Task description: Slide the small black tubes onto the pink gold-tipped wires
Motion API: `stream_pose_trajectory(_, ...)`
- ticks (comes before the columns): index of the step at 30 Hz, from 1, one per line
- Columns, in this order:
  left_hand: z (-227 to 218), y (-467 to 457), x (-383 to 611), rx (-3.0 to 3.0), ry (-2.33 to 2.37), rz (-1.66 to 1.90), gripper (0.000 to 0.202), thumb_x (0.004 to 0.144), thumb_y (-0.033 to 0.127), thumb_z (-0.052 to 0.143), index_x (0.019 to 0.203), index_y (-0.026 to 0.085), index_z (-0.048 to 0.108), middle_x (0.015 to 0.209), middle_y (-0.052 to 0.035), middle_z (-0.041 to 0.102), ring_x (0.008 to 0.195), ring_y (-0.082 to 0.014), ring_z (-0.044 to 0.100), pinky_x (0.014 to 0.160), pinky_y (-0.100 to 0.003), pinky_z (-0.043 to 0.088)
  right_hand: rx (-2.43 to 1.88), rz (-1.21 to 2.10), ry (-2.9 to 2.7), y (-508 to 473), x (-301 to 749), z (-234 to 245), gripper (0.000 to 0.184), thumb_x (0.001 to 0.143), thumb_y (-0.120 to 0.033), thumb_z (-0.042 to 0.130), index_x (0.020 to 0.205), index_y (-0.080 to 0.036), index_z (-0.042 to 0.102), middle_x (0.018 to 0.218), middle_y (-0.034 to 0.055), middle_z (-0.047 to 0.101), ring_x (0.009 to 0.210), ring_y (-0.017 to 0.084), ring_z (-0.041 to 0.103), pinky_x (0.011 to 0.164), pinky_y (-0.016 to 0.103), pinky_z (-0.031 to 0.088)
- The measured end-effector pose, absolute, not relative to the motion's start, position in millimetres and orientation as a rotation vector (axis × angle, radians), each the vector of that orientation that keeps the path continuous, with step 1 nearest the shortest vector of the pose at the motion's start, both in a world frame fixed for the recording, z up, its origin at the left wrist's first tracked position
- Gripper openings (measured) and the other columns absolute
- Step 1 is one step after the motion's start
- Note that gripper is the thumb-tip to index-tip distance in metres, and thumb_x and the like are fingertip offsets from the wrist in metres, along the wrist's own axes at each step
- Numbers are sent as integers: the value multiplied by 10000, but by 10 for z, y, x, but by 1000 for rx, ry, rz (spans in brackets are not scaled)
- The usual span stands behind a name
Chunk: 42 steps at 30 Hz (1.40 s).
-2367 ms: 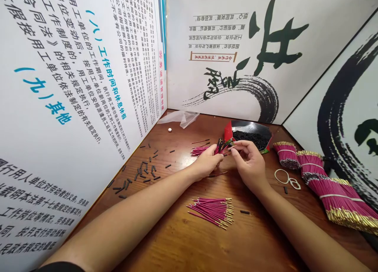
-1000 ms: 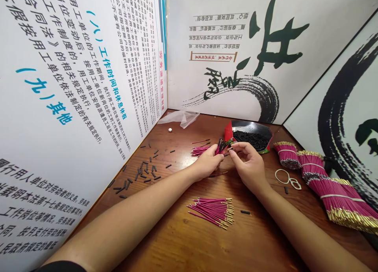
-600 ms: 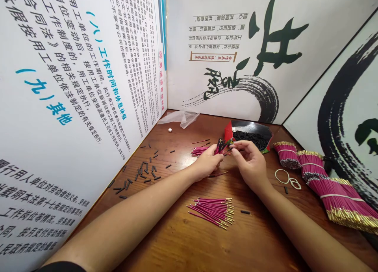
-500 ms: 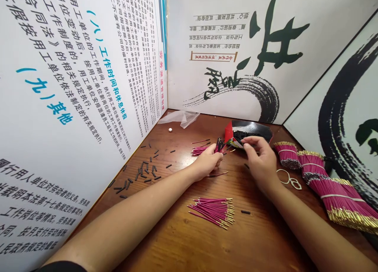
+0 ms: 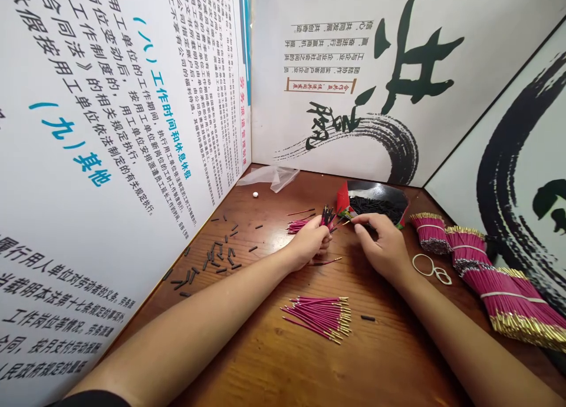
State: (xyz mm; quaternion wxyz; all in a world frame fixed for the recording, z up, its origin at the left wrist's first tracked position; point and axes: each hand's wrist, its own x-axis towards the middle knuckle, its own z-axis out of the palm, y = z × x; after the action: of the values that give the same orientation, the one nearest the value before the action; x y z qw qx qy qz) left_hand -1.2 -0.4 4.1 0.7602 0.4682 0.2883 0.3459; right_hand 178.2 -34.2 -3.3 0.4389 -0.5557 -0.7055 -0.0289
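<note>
The left hand [image 5: 313,242] is closed on the wires [image 5: 328,215], knuckles hiding the bunch's middle, black ends poking up near the box [image 5: 343,199]. And the right hand [image 5: 384,245] is at that box, covering part of its front edge below the tubes [image 5: 375,207]; whether its fingertips pinch anything, I can't tell.
</note>
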Motion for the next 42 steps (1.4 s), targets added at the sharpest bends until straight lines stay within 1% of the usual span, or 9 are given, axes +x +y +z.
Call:
stream_pose_trajectory(2, 32, -2, -12, 1032, 626, 752, 185, 692, 81, 428, 817, 206, 375, 567, 89, 341, 406, -34, 220, 437, -201, 109, -1325, 26, -1756, -370, 1703, -20, 136, 891, -308, 526, 908, -232, 638, 889, 50, 692, 833, 216, 612, 759, 367, 475)
stream_pose_trajectory(8, 41, -25, -11, 1067, 639, 750, 144, 777, 111, 469, 841, 209, 384, 564, 100, 298, 416, -40, 202, 431, -206, 109, -1300, 60, -1707, -413, 1613, -9, 129, 897, -309, 538, 901, -225, 635, 861, 33, 680, 806, 195, 611, 760, 330, 467)
stream_pose_trajectory(13, 114, -76, -26, 1109, 661, 731, 120, 828, 170, 517, 869, 203, 409, 550, 112, 279, 412, -40, 195, 432, -203, 115, -1318, 236, -1609, -428, 1601, 13, 166, 892, -348, 546, 837, -212, 623, 792, 12, 656, 738, 169, 589, 716, 293, 451)
stream_pose_trajectory(17, 130, -88, -31, 1152, 662, 754, 110, 838, 195, 535, 858, 194, 427, 551, 108, 301, 418, -41, 204, 437, -210, 128, -1305, 368, -1534, -427, 1581, 14, 200, 896, -372, 543, 811, -209, 621, 752, 3, 634, 713, 157, 565, 685, 275, 435)
stream_pose_trajectory(21, 118, -89, -26, 1195, 691, 788, 158, 819, 223, 600, 836, 182, 448, 556, 108, 314, 444, -34, 221, 475, -206, 159, -1274, 472, -1485, -413, 1572, 2, 225, 899, -386, 543, 783, -206, 612, 731, 2, 611, 709, 153, 555, 685, 275, 431)
stream_pose_trajectory(27, 103, -85, -19, 1239, 725, 827, 144, 804, 207, 611, 821, 171, 473, 571, 94, 359, 504, -49, 297, 549, -205, 252, -1243, 534, -1468, -403, 1571, -17, 226, 899, -386, 553, 775, -204, 603, 690, -6, 576, 659, 142, 527, 647, 274, 421)
stream_pose_trajectory(34, 88, -85, -19, 1222, 720, 850, 194, 776, 258, 662, 799, 169, 491, 573, 89, 377, 515, -53, 308, 562, -209, 268, -1203, 619, -1448, -418, 1554, 27, 227, 882, -391, 568, 757, -205, 601, 630, -14, 551, 599, 134, 507, 592, 268, 420)
stream_pose_trajectory(38, 85, -90, -17, 1214, 705, 859, 154, 792, 243, 647, 834, 163, 522, 564, 84, 399, 496, -54, 319, 551, -207, 281, -1194, 625, -1462, -422, 1542, 30, 229, 887, -391, 563, 755, -207, 595, 628, -17, 548, 599, 130, 505, 590, 261, 423)
stream_pose_trajectory(42, 99, -96, -9, 1181, 701, 876, 159, 790, 227, 660, 905, 158, 575, 543, 84, 411, 477, -58, 338, 532, -205, 292, -1219, 580, -1517, -421, 1552, -15, 220, 923, -388, 526, 825, -209, 608, 658, -16, 563, 616, 130, 523, 602, 257, 432)
